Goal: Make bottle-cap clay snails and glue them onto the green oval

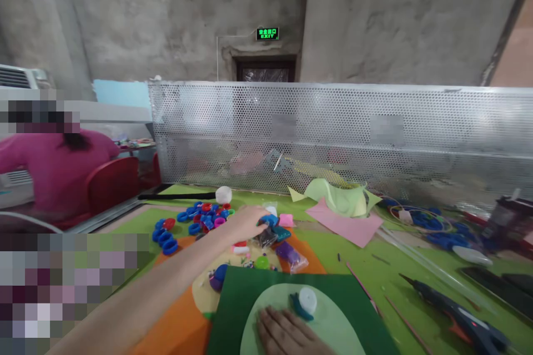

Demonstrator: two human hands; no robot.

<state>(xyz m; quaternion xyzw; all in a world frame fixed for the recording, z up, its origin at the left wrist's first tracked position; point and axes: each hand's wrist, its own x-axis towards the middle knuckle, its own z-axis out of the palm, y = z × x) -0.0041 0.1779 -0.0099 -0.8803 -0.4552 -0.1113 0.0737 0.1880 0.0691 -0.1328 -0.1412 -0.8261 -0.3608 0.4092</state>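
Blue packet [270, 220] lies right at the fingers of the left hand [253, 223], 3 o'clock from its knuckles; black packet [266, 237] just below, toward 4. Both crumpled, long axes unreadable. Left hand clearly nearer, fingers curled; cannot tell whether pinching. Purple packet [291, 255] at 4, long axis 10-to-4.

Right hand [291, 333] well apart, packets between 11 and 12 from it. Palm down, fingers side by side, flat on a pale green shape [341, 321] over a dark green sheet [227, 299].

Green table cover [358, 266]: plastic rings [208, 219] at 9 from left hand, glue gun [453, 310] at 3 from right hand. Perforated metal screen [333, 122] at 12; concrete wall [166, 22] behind.
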